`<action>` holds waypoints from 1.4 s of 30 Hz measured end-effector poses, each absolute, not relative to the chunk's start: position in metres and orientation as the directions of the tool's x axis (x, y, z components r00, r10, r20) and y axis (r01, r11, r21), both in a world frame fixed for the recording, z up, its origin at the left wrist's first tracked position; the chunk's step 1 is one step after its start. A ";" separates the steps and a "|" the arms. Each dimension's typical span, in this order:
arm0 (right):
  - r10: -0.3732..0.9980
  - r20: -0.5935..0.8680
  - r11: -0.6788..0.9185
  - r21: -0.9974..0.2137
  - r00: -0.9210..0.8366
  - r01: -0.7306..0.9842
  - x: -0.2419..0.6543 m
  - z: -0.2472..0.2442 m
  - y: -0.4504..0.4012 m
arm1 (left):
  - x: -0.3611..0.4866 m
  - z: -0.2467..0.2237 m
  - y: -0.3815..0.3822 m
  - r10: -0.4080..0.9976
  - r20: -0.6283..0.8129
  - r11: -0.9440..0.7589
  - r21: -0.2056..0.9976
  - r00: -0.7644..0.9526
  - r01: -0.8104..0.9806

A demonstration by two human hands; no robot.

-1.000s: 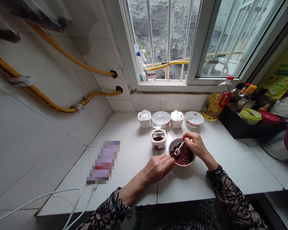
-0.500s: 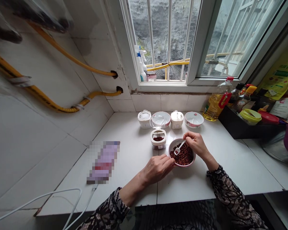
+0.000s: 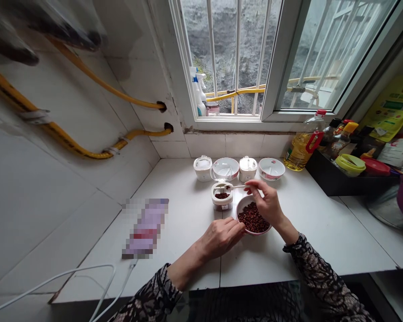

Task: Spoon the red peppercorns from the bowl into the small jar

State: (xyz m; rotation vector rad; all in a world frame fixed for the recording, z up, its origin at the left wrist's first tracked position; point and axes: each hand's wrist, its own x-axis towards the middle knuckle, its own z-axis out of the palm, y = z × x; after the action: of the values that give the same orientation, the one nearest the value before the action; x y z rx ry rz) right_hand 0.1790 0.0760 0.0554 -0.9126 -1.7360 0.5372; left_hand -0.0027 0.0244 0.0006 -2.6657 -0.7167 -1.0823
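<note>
Spoon moved from bowl to jar: the right hand [image 3: 267, 203] has carried a small white spoon [image 3: 237, 186] out of the pink-rimmed bowl [image 3: 255, 233] to the mouth of an open white jar [image 3: 221, 203]. Overall setting: a white tiled counter [image 3: 181, 214] below a barred window [image 3: 237, 58], with yellow gas pipes [image 3: 77, 147] on the wall at left and a cooking oil bottle [image 3: 302, 150] at right. Two lidded white jars [image 3: 203, 169] and two white bowls [image 3: 272, 169] stand along the back. The pink-rimmed bowl holds a deep layer of reddish peppercorns [image 3: 253, 218]; the open white jar holds a shallower layer of similar grains [image 3: 222, 195]. The right hand pinches the spoon's handle between thumb and fingertips, its tip over the jar's mouth; any load is too small to tell. The left hand [image 3: 220, 237], fingers together, holds the bowl's rim. Judged technique: keep the spoon level and low over the opening to limit spills.
</note>
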 end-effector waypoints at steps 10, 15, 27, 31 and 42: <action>0.698 0.700 0.668 -0.559 -0.153 0.491 0.197 0.062 0.073 | -0.003 0.000 0.024 0.368 0.697 -0.871 0.027 0.615 0.491; 0.768 0.596 0.610 -0.565 -0.236 0.556 0.218 0.057 0.076 | -0.004 0.002 0.024 0.371 0.689 -0.875 0.036 0.622 0.482; 0.852 0.380 0.519 -0.704 -0.359 0.485 0.210 0.050 0.074 | -0.003 0.003 0.024 0.358 0.694 -0.874 0.014 0.624 0.485; 0.931 0.257 0.345 -0.852 -0.259 0.394 0.214 0.051 0.077 | -0.003 0.003 0.024 0.355 0.694 -0.875 0.012 0.626 0.484; 0.894 0.349 0.448 -0.730 -0.282 0.517 0.214 0.048 0.079 | -0.003 0.002 0.025 0.350 0.700 -0.881 0.020 0.622 0.473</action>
State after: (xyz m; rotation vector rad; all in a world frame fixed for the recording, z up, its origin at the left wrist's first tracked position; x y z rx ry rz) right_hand 0.2137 0.0789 0.0477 -1.1833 -1.9438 0.6332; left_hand -0.0032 0.0246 0.0022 -2.6767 -0.6857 -1.1021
